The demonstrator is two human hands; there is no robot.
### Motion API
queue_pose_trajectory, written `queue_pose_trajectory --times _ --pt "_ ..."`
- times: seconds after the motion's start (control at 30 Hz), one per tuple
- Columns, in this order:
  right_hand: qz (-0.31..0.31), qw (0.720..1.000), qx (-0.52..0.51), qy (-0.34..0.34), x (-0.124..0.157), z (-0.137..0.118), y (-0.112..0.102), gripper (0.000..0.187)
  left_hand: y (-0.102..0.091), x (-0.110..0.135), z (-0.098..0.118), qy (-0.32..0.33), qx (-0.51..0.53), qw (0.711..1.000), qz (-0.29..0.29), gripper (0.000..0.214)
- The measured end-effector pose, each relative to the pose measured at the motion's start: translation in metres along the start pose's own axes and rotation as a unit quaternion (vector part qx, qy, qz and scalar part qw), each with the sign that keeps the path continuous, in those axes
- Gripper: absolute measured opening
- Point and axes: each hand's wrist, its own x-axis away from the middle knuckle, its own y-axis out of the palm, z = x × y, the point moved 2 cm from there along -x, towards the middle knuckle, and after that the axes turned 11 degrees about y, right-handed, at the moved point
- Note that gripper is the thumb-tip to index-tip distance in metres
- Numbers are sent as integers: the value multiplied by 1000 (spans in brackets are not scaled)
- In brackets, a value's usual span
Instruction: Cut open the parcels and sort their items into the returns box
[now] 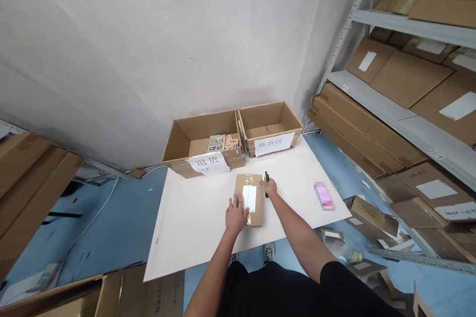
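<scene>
A flat brown cardboard parcel [254, 218] lies on the white table [182, 223], with clear tape along its length and a white label [249, 198] on top. My left hand [235, 214] rests on the parcel's left side, fingers spread, the thumb near the label. At the parcel's upper right edge, my right hand [270, 187] is closed around a black and yellow utility knife [267, 177]. The knife's ends show above and below the thumb, whose tip is by the parcel. The other right-hand fingers are mostly hidden, and I cannot make out the blade.
Two open cartons with handwritten signs stand at the table's back: the left carton [178, 166] holds small printed boxes [216, 142]; the right carton [293, 129] is beside it. A blurred pink item [324, 195] lies at right. Shelving [394, 114] with cardboard boxes rises on the right.
</scene>
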Motion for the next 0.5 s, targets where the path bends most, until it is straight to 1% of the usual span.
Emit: queue_pose_trajectory --times 0.07,0.13,0.17,0.2,0.27,0.3,0.33,0.37,0.4,0.43,0.47,0.5 --pt "-8 999 -51 1 6 13 3 39 6 -3 -1 49 28 998 1 70" --pt "-39 991 -130 5 21 31 12 34 11 -2 -16 65 58 996 2 69" --pt "-87 979 -187 9 30 40 19 33 12 0 -30 60 77 995 6 68" --pt "-149 960 -236 10 40 47 28 33 12 2 -47 48 100 994 10 68" --pt "-281 910 -305 14 60 57 47 34 11 10 -90 0 151 989 5 67" --pt "-326 888 -325 16 69 59 55 35 9 15 -114 -36 174 984 1 68" --pt "-349 873 -340 18 76 59 62 37 8 20 -137 -71 192 979 4 70" --pt "-350 869 -349 19 82 59 68 38 6 24 -157 -89 204 975 17 72" --pt "-333 874 -354 20 86 58 73 40 5 28 -175 -97 212 972 29 74" --pt "-304 885 -351 22 89 58 79 41 5 32 -188 -93 219 971 37 74" --pt "-271 900 -339 25 92 57 86 42 7 34 -197 -84 222 971 40 75" --pt "-244 915 -320 28 94 57 94 43 10 36 -201 -73 223 971 36 77"
